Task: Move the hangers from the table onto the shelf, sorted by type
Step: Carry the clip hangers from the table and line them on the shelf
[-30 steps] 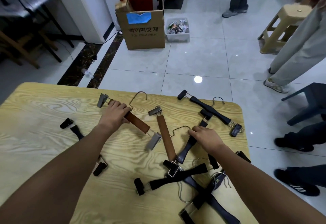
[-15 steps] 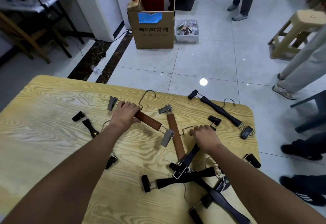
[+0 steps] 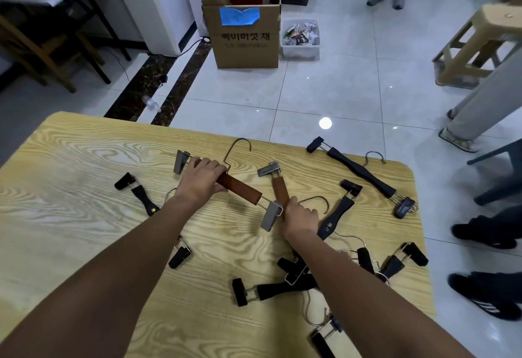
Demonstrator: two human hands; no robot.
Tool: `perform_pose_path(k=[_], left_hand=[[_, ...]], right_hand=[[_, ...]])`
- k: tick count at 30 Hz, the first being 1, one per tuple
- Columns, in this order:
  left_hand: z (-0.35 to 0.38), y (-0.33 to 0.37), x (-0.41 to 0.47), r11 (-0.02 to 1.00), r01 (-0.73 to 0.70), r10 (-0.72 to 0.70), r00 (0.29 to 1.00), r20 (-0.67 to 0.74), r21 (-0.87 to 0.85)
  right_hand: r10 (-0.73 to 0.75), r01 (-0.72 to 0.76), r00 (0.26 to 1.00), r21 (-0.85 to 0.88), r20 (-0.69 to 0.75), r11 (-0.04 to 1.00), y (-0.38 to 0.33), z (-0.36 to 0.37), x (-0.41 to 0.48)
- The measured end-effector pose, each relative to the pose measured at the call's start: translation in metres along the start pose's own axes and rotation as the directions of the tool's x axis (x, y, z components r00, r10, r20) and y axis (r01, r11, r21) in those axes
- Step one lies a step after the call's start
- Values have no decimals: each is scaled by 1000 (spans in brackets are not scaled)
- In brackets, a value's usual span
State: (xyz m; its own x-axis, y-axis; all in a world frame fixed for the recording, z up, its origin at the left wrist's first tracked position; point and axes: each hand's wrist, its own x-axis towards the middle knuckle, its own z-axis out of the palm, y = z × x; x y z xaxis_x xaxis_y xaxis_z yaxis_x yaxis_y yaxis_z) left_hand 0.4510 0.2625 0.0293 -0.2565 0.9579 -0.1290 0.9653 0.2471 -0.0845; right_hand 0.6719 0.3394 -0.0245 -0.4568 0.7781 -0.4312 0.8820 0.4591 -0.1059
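A: Where are the hands?

B: Both are out over the counter (image 3: pixel 70 160); the left hand (image 3: pixel 202 180) has its fingers wrapped round the bar of the first brown hanger (image 3: pixel 240 189), close to that hanger's far metal clip, with the thumb on the near side of the bar.

A: And the other?

B: The right hand (image 3: pixel 300 216) is curled over the middle of the second brown hanger (image 3: pixel 279 188), just where its wire hook comes out; that hanger's far clip points away from the person; its near end is hidden under the hand and forearm.

A: Do the two brown ones touch?

B: The near clip of the first sits right against the bar of the second, beside the right knuckles; whether either is lifted off the wood I cannot tell.

A: The other hangers?

B: All black, all on the counter; the long black hanger (image 3: pixel 361 172) lies near the far right edge, apart from the rest; the lettered black hanger (image 3: pixel 336 213) lies just right of the right hand; the left black hanger (image 3: pixel 144 198) is partly hidden by the left forearm; the black pile (image 3: pixel 282 287) lies tangled under and around the right forearm.

A: Beyond the counter?

B: A cardboard box (image 3: pixel 245 38) with a blue patch stands on the tiled floor; a white bin (image 3: pixel 300 41) of wrappers sits just beside it; a beige stool (image 3: pixel 477 44) stands further right; a water bottle (image 3: pixel 151 102) lies by the dark tile strip.
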Motion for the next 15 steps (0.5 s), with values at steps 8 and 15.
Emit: perform_pose_path(k=[8,15], left_hand=[[7,-22,-14,1000,11,-12,998,-64,-11],[9,-41,-27,999,44,-46,996,-70,-28]], right_hand=[[-160,161,987,25,-35,987,-18,-4,1],[-267,264,962,-50,-61,963,-41,4,1]])
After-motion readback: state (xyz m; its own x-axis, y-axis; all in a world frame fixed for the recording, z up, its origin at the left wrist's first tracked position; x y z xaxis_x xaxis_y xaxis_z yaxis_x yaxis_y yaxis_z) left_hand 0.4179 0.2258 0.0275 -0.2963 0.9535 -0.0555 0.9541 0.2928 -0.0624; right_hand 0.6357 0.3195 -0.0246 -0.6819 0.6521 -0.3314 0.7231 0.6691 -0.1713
